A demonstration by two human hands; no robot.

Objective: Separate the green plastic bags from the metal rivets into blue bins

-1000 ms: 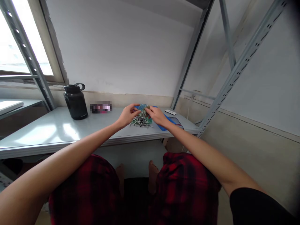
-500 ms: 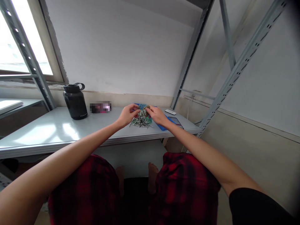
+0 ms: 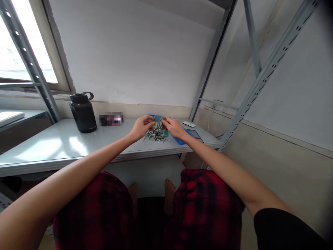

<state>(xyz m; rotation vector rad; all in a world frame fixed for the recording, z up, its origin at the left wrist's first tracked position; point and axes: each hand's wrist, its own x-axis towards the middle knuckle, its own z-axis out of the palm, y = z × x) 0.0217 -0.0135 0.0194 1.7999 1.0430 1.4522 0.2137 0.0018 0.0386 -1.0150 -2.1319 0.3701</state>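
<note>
Between my two hands is a small clear plastic bag (image 3: 158, 125) with pale metal pieces showing in it. My left hand (image 3: 142, 127) pinches its left side, thumb and fingers curled together. Across from it, my right hand (image 3: 172, 127) is closed on the bag's right side. Just below the hands lies a loose pile of thin silvery metal pins (image 3: 156, 134), which look like pop rivets. Scraps of green and red show around the pile, too small to name. Something blue and flat (image 3: 180, 140) lies partly under my right wrist.
A black water bottle (image 3: 83, 114) stands on the grey metal shelf (image 3: 109, 144) to the left. Beside it is a blurred-out item (image 3: 111, 119). A phone (image 3: 195, 134) and a small white object (image 3: 189, 124) lie at right. Metal posts (image 3: 213, 59) and a wall frame the shelf.
</note>
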